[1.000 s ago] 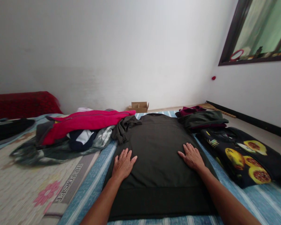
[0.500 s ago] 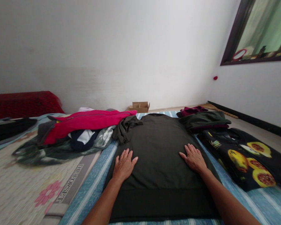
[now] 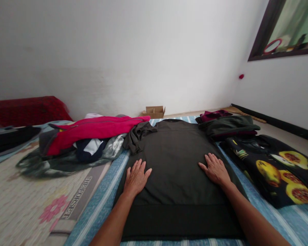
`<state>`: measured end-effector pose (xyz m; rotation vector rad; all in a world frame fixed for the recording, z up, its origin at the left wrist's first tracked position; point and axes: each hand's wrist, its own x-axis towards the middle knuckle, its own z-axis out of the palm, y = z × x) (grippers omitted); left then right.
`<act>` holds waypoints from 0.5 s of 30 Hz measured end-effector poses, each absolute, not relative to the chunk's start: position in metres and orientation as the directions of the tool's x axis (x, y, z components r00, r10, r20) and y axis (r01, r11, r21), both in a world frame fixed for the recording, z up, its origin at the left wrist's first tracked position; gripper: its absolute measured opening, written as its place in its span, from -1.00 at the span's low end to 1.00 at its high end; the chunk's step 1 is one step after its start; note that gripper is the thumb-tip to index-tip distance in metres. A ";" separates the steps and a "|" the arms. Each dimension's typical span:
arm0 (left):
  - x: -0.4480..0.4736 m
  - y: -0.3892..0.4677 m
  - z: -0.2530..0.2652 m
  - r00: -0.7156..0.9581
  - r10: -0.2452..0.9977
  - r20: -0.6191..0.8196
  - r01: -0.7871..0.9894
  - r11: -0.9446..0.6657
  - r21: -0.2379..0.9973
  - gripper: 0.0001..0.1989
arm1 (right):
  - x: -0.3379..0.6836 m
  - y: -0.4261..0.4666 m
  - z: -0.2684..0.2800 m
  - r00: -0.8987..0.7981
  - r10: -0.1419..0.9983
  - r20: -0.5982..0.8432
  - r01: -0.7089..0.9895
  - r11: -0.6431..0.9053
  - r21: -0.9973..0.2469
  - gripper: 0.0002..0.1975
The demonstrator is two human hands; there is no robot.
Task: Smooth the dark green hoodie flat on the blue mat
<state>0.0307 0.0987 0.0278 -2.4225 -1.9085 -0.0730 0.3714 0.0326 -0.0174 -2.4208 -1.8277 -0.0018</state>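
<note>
A dark grey-green sweatshirt (image 3: 176,164) lies spread flat in front of me, its collar at the far end and its wide hem band nearest me. On its left side my left hand (image 3: 137,176) rests palm down, fingers stretched out. My right hand (image 3: 215,168) lies flat on the right side, thumb pointing inward. Neither hand grips the cloth. The left sleeve is bunched near the shoulder, beside a pink garment (image 3: 102,130); the right sleeve is hard to make out.
Beneath is a blue striped sheet (image 3: 92,215), with a patterned mat (image 3: 23,198) on the left. Folded clothes (image 3: 228,124) and a black fruit-print garment (image 3: 267,167) lie at right. A cardboard box (image 3: 154,112) stands by the wall. A red-covered object (image 3: 28,111) is far left.
The view has shifted slightly, so the surroundings sit a little higher in the picture. Both hands stay flat on the sweatshirt, with little visible movement.
</note>
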 end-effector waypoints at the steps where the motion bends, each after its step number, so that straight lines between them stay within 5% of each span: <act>1: 0.031 0.099 0.028 0.234 0.969 0.075 0.972 -0.234 -0.015 -0.45 | 0.371 0.032 -0.017 0.276 0.958 0.075 0.959 -0.270 -0.085 -0.31; 15: 0.034 0.079 0.027 0.304 0.947 0.105 0.948 -0.312 0.060 -0.49 | 0.378 0.032 -0.028 0.269 0.960 0.082 0.962 -0.265 -0.060 -0.31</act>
